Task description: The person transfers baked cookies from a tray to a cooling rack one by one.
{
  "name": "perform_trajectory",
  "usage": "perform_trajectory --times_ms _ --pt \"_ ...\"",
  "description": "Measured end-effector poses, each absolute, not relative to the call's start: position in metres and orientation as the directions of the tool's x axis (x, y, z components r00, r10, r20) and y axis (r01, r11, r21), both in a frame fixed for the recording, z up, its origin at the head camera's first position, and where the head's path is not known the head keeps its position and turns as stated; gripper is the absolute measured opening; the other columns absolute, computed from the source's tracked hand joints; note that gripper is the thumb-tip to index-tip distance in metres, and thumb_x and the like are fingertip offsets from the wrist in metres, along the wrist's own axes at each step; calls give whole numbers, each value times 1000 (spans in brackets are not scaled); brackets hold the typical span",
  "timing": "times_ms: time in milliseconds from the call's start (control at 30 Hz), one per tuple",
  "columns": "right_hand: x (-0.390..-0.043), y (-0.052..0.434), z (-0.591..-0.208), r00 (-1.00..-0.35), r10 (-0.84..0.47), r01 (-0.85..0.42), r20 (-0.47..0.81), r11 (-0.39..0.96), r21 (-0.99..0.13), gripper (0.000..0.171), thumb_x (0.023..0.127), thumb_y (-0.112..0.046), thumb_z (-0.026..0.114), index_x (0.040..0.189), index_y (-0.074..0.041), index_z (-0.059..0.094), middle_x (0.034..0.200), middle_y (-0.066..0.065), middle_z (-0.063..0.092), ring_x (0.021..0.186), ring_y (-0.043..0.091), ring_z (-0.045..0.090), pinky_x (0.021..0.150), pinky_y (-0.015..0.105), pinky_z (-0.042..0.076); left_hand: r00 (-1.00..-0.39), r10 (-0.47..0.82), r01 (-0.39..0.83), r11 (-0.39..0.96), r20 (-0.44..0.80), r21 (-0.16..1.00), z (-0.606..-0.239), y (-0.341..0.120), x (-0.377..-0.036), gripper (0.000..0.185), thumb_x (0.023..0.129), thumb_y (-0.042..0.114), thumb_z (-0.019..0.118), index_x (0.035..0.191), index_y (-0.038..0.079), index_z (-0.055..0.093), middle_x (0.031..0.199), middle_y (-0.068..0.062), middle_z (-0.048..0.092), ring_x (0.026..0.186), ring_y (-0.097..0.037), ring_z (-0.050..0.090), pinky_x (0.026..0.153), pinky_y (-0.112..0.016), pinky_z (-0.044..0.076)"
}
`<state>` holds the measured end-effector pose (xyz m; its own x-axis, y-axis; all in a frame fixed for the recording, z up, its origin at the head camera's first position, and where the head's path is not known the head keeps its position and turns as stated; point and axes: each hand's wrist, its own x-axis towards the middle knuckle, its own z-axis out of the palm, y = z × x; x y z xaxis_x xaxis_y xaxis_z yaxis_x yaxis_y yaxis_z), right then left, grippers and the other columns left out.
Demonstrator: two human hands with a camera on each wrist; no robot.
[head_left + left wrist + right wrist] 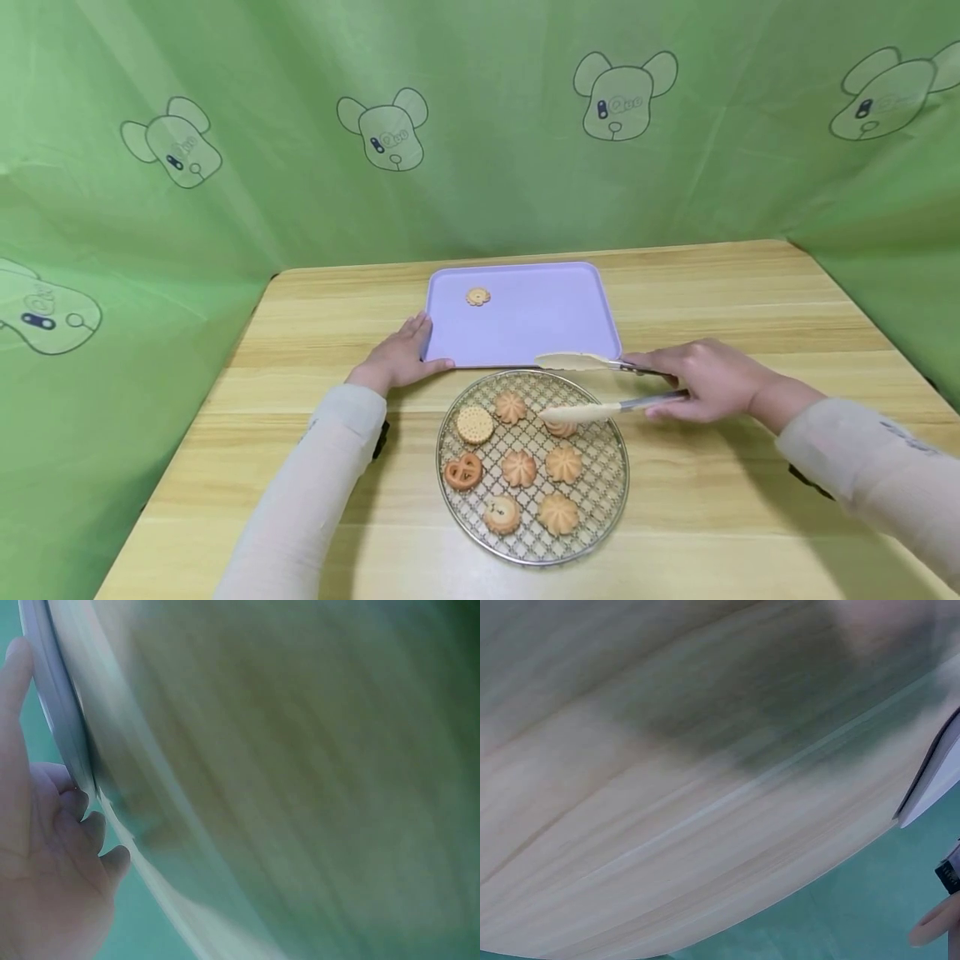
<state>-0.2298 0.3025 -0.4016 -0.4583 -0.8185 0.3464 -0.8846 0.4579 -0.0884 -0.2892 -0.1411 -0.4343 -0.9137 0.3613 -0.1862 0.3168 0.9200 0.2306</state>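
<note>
A lavender tray (540,329) lies mid-table with one small flower cookie (477,297) near its far left corner. My left hand (401,357) grips the tray's near left corner; in the left wrist view the left hand (52,855) curls its fingers against the tray rim (56,705). A round wire rack (611,467) in front of the tray carries several cookies. My right hand (705,379) holds cream-tipped tongs (573,387), whose tips are spread apart over the rack's far edge, the lower tip just above a swirl cookie (561,428).
The wooden table (750,317) is ringed by green curtains at the back and both sides. On the rack are a round biscuit (476,424) and a pretzel-shaped cookie (462,472). The right wrist view is blurred, showing only table wood and the tray corner (937,776).
</note>
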Motion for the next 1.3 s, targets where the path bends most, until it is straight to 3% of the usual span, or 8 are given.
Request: perform_trajectory --times_ms 133,267,700,933,1167,1300 --pt "-234 297 -402 -492 -806 -866 330 493 -85 70 75 -43 78 127 -1 59 87 2 68 55 -6 41 49 21 47 -912 362 317 920 -193 228 -434 -141 -290 99 88 68 44 151 1 8 158 -12 2 144 -28 5 115 -41 13" --pt "-238 292 -403 -535 -792 -841 296 534 -89 72 76 -46 77 130 -2 58 90 2 68 56 -6 41 51 23 48 -911 361 316 922 -200 225 -434 -142 -289 99 88 69 43 151 1 7 158 -12 1 144 -28 4 115 -40 12" --pt "-256 267 -403 -604 -762 -796 235 593 -123 78 78 -53 72 134 -3 54 67 -8 52 51 -3 38 50 21 43 -909 363 319 921 -203 222 -435 -142 -291 99 88 69 43 151 1 7 157 -12 0 144 -27 4 116 -40 11" --pt "-267 252 -403 -605 -759 -793 242 600 -104 79 77 -53 72 134 -2 53 90 6 68 57 0 46 59 30 52 -912 361 319 923 -196 217 -436 -142 -291 100 88 70 42 151 1 8 158 -13 2 144 -28 6 116 -40 12" --pt "-277 237 -398 -632 -744 -774 217 617 -139 81 78 -54 71 135 0 51 68 -3 54 55 4 44 57 30 49 -912 359 317 923 -197 216 -436 -143 -292 100 87 70 42 151 2 7 158 -11 1 144 -27 5 116 -39 12" --pt "-281 230 -399 -672 -716 -740 188 659 -134 84 78 -59 68 137 -1 50 79 3 62 58 6 47 59 33 51 -913 358 314 922 -194 225 -436 -143 -292 100 87 70 43 151 2 8 158 -11 1 144 -27 5 116 -39 12"
